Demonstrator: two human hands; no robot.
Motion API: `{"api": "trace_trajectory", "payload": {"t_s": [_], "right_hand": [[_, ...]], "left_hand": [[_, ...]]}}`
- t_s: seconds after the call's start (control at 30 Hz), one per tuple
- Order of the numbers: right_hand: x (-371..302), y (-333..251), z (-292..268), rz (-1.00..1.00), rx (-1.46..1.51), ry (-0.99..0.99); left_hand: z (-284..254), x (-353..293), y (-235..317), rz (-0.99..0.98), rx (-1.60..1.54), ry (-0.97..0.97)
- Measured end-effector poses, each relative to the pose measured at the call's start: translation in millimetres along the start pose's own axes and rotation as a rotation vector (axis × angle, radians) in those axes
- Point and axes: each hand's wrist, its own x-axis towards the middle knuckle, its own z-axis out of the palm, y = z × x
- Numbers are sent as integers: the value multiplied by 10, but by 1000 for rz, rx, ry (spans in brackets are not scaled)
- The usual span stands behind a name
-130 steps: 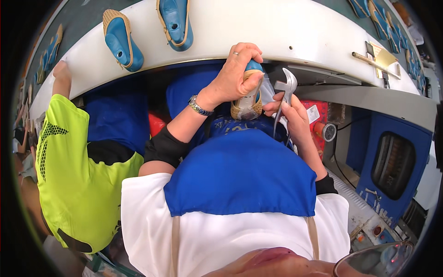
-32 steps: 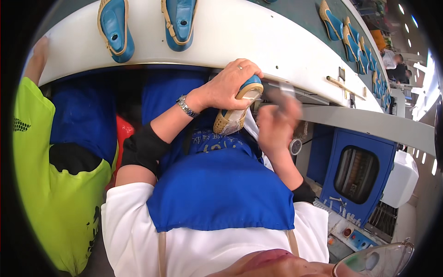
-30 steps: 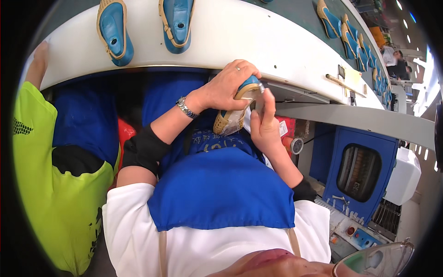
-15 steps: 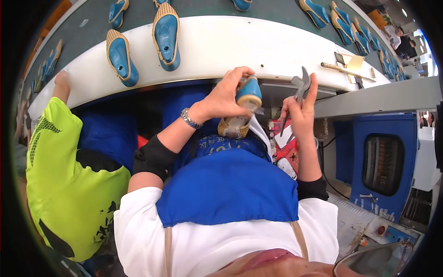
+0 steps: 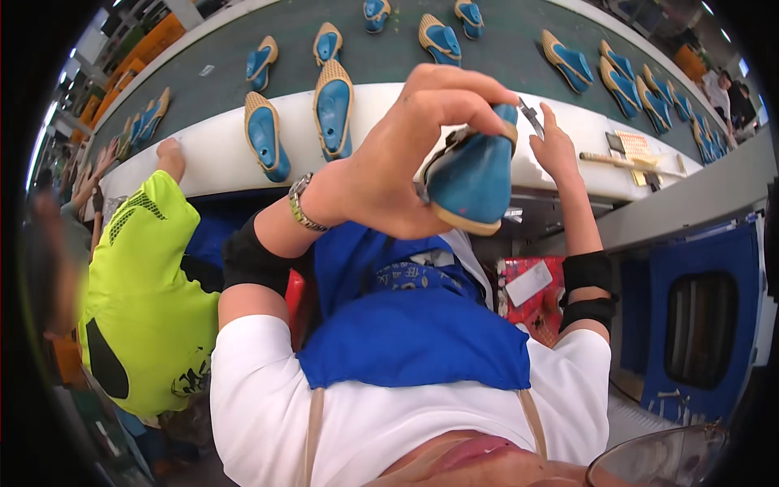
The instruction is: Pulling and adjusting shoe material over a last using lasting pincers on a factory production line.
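A: Grip, left side?
B: The left hand grasped a blue shoe with tan edging, fingers over it and thumb underneath. A metal watch sat on that wrist.
A: Position of the shoe?
B: Raised above the lap, close to the camera, tilted, its rounded blue end facing the viewer.
A: Right side?
B: The right hand was clasped on grey metal pincers, head pointing up and left, index finger extended. The head appeared just beside the shoe; whether they touched, I could not tell.
A: Surroundings?
B: On the white ledge ahead, two blue-and-tan shoes lay side by side, toes away from the person. A wooden-handled tool lay to the right, near a yellowish card. More shoes stood on the green surface beyond.
A: Anyone near?
B: A co-worker in a yellow-green shirt, on the left, one hand at the ledge.
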Motion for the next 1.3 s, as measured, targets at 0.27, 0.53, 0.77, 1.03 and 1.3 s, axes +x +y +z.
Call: {"api": "trace_trajectory", "payload": {"t_s": [0.27,0.53,0.77,1.03,1.3], "right_hand": [[205,383,436,-325,-33,62],[-83,-159,292,-279,162,144],[-457,-1289,-33,-470,727,235],[-553,-1905,114,-313,1187,164],[-300,-1538,82,-182,1157,-444]], "left_hand": [[-137,-68,-418,98,316,110],[-214,-272,-710,60,545,107],[-179,-395,-830,-34,450,116],[-101,-326,-856,-78,454,232],[-157,6,-531,-252,438,232]]}}
